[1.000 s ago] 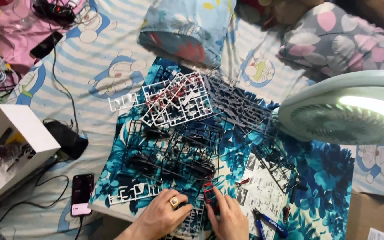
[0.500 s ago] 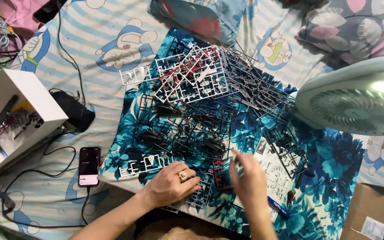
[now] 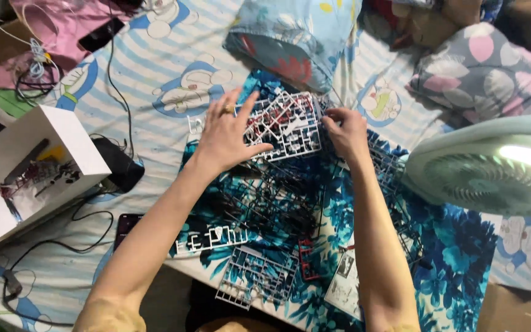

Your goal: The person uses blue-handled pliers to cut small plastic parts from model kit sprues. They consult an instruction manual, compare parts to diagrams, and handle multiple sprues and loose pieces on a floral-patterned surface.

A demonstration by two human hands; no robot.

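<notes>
- The left hand [image 3: 225,136] is spread open with a ring on one finger, palm and fingertips resting on the left edge of a white model-kit parts frame [image 3: 287,126]; its grip is loose, more steadying than clamping.
- The right hand [image 3: 346,132] is pinched shut on the right edge of the same frame, thumb and fingers curled over the rim.
- The frame sits at the far end of the blue floral cloth [image 3: 456,246], on top of a heap of black parts frames [image 3: 271,197], near the folded blue pillow [image 3: 296,37].
- Risk, as I judge it: the thin frame could flex or snap if the two hands pull unevenly, since only one side is truly held.
- Its lattice could snag the black frames beneath and drag them across the cloth, scattering small pieces.
- The fan [image 3: 493,175] stands just beside the right forearm; a wide elbow swing could knock it.
- Another white frame [image 3: 256,283] overhangs the near edge and could slide off if the cloth shifts.
</notes>
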